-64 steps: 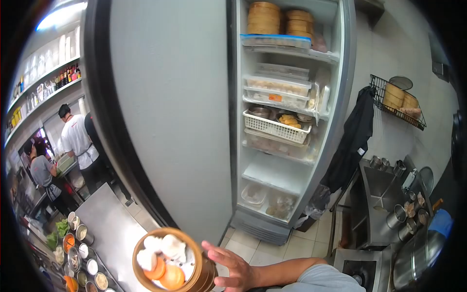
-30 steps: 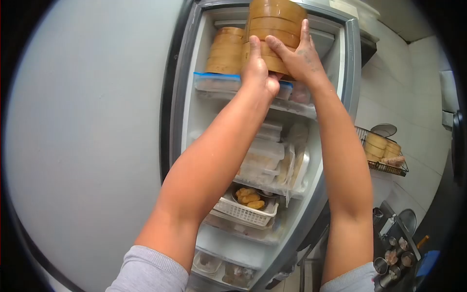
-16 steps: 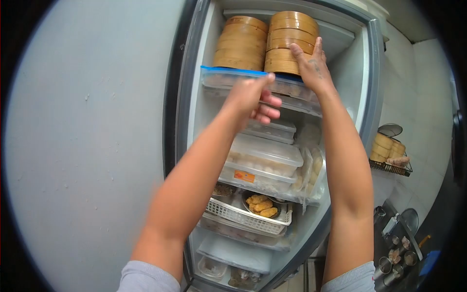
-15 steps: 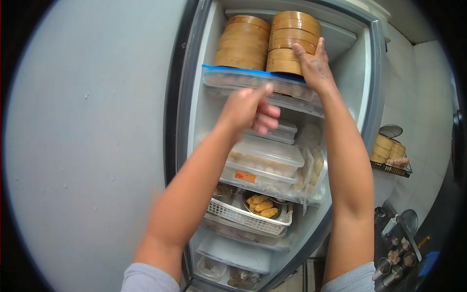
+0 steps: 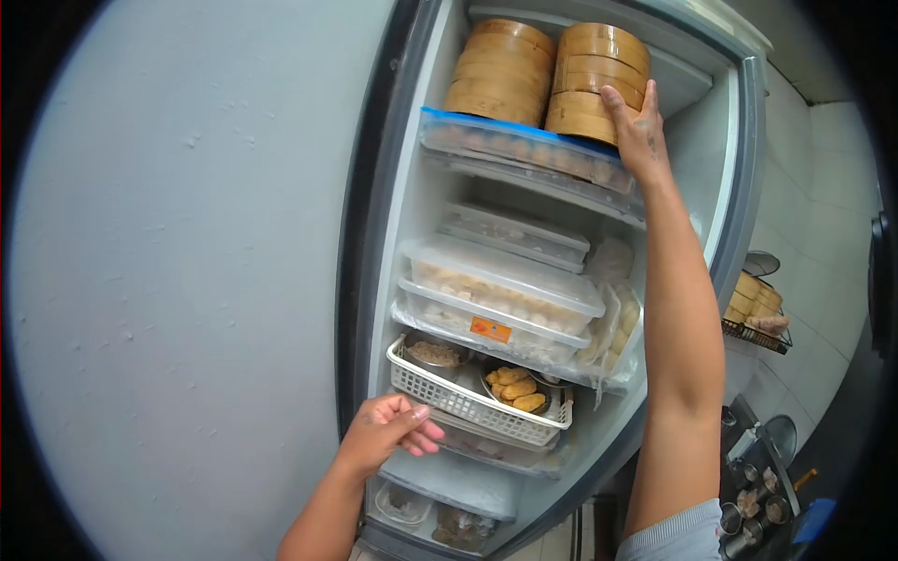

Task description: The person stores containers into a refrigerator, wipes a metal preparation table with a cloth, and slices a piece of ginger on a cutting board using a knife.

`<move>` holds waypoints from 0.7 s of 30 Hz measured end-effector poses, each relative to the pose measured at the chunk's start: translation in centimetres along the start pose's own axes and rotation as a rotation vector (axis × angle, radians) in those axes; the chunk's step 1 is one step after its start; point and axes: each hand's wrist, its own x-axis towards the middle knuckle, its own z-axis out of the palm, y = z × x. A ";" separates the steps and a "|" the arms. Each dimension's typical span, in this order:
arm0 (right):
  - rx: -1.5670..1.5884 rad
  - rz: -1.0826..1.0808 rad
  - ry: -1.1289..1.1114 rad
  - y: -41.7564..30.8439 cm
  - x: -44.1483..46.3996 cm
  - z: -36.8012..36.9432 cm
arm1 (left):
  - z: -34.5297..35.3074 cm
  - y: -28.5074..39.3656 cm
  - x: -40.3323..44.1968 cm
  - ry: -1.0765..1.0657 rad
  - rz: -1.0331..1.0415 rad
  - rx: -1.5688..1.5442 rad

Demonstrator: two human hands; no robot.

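Two stacks of bamboo steamers stand side by side on a blue-rimmed clear container (image 5: 524, 145) at the top of an upright fridge. My right hand (image 5: 638, 126) rests against the lower right side of the right steamer stack (image 5: 599, 75), thumb on its front and fingers around its side. The left steamer stack (image 5: 502, 70) is untouched. My left hand (image 5: 388, 435) hangs in front of the lower shelves, just below the white basket (image 5: 449, 393); its fingers are loosely curled and apart, with nothing in them.
Lidded plastic containers (image 5: 505, 290) fill the middle shelf. The basket holds metal bowls, one with yellow fried pieces (image 5: 516, 388). A large grey panel (image 5: 187, 280) spans the left. At right are a wire wall rack (image 5: 758, 335) with steamers and a counter with metal cups (image 5: 744, 538).
The held steamer stack has come down beside the other one. My left hand has let go and dropped to the lower shelves, while my right hand stays on the stack. The view has shifted slightly.
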 end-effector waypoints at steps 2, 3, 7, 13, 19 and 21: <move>-0.015 0.012 0.004 -0.2 -0.3 -0.2 | -0.6 0.3 -1.2 0.051 0.027 -0.043; -0.034 0.026 0.005 -0.3 -0.5 -0.3 | -0.8 0.4 -1.7 0.054 0.033 -0.038; -0.028 0.052 0.004 -0.6 -0.7 -0.4 | -1.4 0.4 -3.1 0.119 0.041 -0.007; -0.012 0.110 -0.009 0.1 -1.0 -0.1 | -2.2 0.0 -5.2 0.201 0.023 0.016; -0.021 0.209 -0.044 -0.5 -1.7 0.0 | -2.2 -0.5 -9.3 0.323 0.010 0.073; -0.110 0.255 0.043 -1.2 -2.7 -0.1 | -1.6 -0.4 -11.2 0.387 0.006 0.098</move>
